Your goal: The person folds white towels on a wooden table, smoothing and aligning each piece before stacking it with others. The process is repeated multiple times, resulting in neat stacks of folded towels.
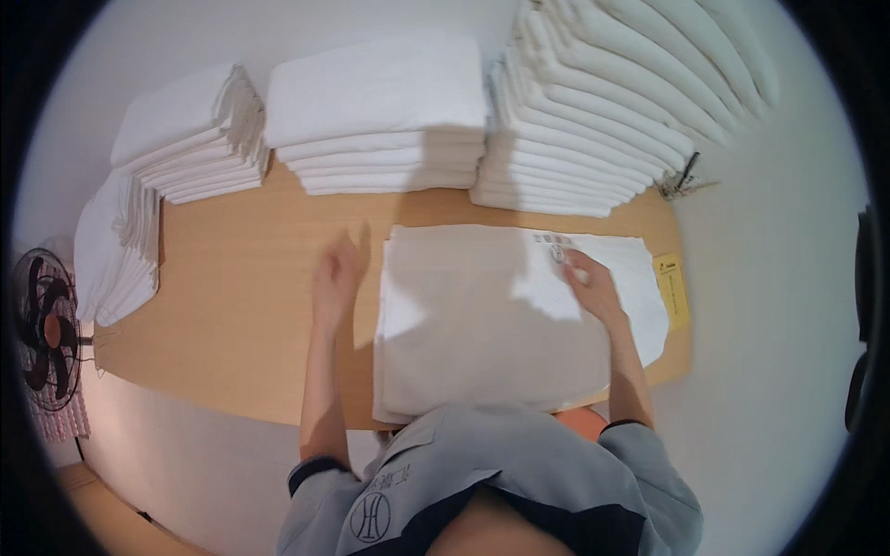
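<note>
A white cloth, probably a towel [487, 333], lies spread flat before me at the table's front edge, with layered edges along its left side. Dark printed writing and a round emblem mark its top right part. My right hand [592, 283] is over the cloth just below that emblem, thumb and fingers apart with a gap between them. Whether its fingertips touch the fabric is unclear. To the left of the cloth, my left hand [337, 271] is over bare tabletop, blurred, with nothing visible in it. Shadows fall across the cloth's middle.
Folded white stacks line the wooden table [229, 278]: a far left stack [122, 243], a back left stack [201, 135], a middle stack [379, 118] and a tall right stack [577, 125]. A yellow card [671, 292] bears writing. A fan [49, 330] stands left.
</note>
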Motion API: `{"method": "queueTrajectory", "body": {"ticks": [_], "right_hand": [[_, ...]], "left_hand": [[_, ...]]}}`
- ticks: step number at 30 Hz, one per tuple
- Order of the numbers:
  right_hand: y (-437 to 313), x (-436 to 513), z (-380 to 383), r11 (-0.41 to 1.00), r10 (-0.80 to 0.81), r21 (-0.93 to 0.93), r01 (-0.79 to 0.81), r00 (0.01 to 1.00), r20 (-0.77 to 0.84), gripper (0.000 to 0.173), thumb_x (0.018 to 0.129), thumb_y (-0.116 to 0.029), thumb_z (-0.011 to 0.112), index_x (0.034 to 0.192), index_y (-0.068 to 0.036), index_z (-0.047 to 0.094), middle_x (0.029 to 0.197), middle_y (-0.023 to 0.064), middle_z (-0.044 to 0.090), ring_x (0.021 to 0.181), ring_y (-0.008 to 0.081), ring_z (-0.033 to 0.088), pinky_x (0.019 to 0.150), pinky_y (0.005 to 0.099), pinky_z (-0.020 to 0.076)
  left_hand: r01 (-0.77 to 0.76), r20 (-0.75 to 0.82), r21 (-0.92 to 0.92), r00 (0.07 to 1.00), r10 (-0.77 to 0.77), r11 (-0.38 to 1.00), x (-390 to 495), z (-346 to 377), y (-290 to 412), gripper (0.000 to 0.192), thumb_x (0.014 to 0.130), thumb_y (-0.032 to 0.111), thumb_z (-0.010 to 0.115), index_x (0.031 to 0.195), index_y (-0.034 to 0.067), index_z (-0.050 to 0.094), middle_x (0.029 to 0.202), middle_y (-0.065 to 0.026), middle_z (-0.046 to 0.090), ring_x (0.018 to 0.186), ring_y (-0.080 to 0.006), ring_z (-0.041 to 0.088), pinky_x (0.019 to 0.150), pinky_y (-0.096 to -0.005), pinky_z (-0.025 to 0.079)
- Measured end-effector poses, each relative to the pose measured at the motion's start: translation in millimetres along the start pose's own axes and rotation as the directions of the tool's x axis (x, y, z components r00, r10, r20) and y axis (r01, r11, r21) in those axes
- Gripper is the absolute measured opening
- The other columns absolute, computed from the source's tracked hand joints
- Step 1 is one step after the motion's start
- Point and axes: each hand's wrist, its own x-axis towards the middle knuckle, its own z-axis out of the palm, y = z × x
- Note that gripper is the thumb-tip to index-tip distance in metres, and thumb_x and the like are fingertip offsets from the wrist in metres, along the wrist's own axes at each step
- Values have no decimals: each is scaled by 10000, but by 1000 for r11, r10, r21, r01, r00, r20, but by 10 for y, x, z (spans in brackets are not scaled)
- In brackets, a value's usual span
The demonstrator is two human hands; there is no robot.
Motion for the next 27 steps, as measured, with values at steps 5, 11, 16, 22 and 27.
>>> {"method": "queueTrajectory", "body": {"ticks": [5,11,16,22,27], "right_hand": [[1584,-995,-1041,382,731,-490,-784,581,-359,883,768,-535,646,1405,-28,306,1371,239,417,1217,361,462,985,433,399],[1753,-1349,-1190,757,650,-101,-646,760,8,924,753,-542,661,1392,21,304,1351,239,441,1268,330,424,1048,383,340],[1554,-1170,-1099,772,512,-410,-486,858,-53,710,770,-489,666,1280,-31,482,1271,185,531,1162,342,511,960,417,413],[2007,-7,-861,855,435,-220,-469,881,-189,518,777,-438,670,1050,1,647,1070,199,637,1039,336,585,868,404,464],[2321,288,-717,914,351,-97,-395,887,-301,330,816,-271,666,980,15,654,919,190,662,800,318,628,718,403,478]], "left_hand": [[-130,194,270,978,78,954,-847,432,-334,428,889,249,632,1163,-50,493,1035,-136,615,932,-188,593,827,-331,473],[-151,94,-3,984,151,989,-765,171,-243,572,806,178,701,1229,-70,407,1080,-185,605,960,-256,597,882,-344,471],[-227,215,526,968,130,820,-528,-149,-184,403,811,133,686,1130,-40,508,1028,-121,620,934,-175,586,809,-322,479],[30,-94,681,995,47,732,421,162,-271,414,794,407,664,810,-6,682,705,-119,656,705,-215,641,655,-349,487],[-40,45,631,999,15,775,726,234,-228,419,760,395,689,906,2,670,784,-149,663,768,-238,648,671,-344,484]]}}
